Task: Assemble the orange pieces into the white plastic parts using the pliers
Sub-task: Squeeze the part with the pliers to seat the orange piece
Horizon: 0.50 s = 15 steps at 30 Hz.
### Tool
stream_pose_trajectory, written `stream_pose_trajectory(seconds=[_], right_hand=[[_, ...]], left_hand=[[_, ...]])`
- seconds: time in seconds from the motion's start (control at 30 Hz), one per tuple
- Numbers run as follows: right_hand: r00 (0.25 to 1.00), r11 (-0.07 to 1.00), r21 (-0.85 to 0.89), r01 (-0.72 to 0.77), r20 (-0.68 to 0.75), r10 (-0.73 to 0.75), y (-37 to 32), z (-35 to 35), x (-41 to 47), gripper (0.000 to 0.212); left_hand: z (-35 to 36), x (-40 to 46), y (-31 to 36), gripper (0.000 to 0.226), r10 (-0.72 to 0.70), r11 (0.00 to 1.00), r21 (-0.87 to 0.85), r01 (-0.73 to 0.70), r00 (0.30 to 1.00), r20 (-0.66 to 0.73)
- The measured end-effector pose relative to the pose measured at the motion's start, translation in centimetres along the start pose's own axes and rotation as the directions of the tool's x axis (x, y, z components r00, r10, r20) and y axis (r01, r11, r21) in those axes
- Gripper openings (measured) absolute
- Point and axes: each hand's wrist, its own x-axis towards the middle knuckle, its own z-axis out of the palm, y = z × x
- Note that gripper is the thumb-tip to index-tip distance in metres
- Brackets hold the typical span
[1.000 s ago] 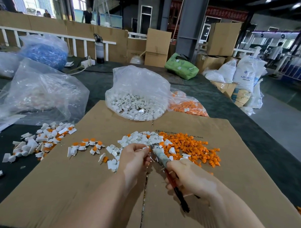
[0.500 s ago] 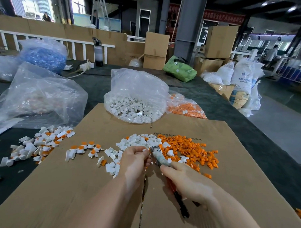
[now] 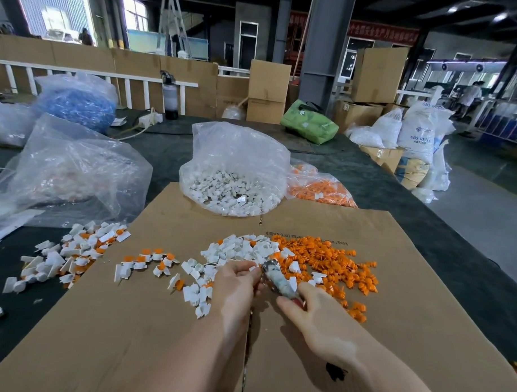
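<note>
pliers in right hand's grip, left hand pinching small white part

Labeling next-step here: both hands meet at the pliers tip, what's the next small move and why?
Probably squeeze the pliers: the right hand grips their handles, the nose meets the left hand, whose fingers pinch a small piece there. What it is can't be seen.

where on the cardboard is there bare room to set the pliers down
Bare cardboard lies near-left, below the row of assembled pieces. Another bare patch lies right of the orange pile toward the sheet's right edge. Crowded: the middle, where the white parts and orange pile meet the left hand, right hand and pliers.
</note>
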Motion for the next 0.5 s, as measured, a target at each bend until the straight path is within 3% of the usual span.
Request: stream_pose_trajectory(seconds=[0.23, 0.37, 0.5], right_hand=[[0.977, 0.998, 0.034, -0.052, -0.203, 0.058, 1.8, 0.7, 0.7, 0.031], [0.907, 0.981, -0.135, -0.141, -0.414, 0.073, 3.6, 0.5, 1.9, 0.036], [0.882, 0.867, -0.441, -0.233, -0.471, -0.002, 5.7, 0.7, 2.7, 0.044]], left_hand=[[-0.3, -0.2, -0.9, 0.012, 0.015, 1.000, 0.018, -0.015, 1.000, -0.010], [-1.1, -0.8, -1.7, 0.012, 0.143, 0.965, 0.212, -0.151, 0.988, 0.053], [-1.1, -1.0, -1.8, 0.017, 0.190, 0.888, 0.403, -0.222, 0.975, 0.118]])
